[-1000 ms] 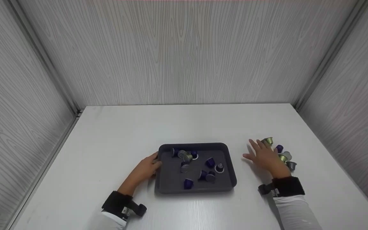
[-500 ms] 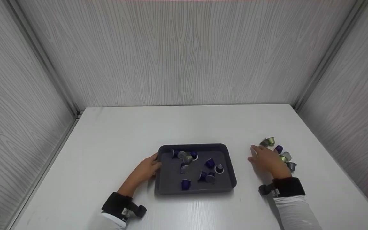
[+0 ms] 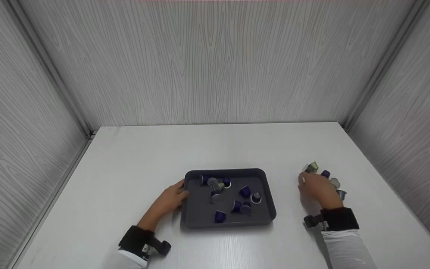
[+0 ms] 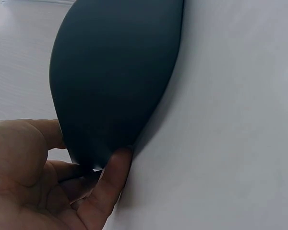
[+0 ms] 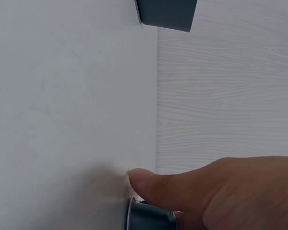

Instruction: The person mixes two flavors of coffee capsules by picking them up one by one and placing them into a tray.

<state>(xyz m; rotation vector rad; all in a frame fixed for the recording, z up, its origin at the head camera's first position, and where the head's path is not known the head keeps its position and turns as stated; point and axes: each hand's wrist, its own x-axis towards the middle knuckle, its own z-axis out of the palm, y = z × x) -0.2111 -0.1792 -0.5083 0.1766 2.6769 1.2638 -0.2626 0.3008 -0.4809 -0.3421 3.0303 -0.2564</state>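
One tray in hand, loose capsules at the other

Nearest the person, dark straps ring both wrists. Just past them, the left hand grips the tray's left side, thumb and fingers against its wall. On the tray's floor lie scattered blue and silvery pods, some tipped on their sides.

Over to the right, on the white table, the right hand bends its fingers among the loose capsules; its thumb lies just over a dark capsule, though I cannot tell whether that is pinched. Picking up seems the step in hand; the next move calls for a sure pinch, sparing the neighbours a knock.

Just beyond the fingertips sits a greenish capsule; farthest stands the wood-grained wall.
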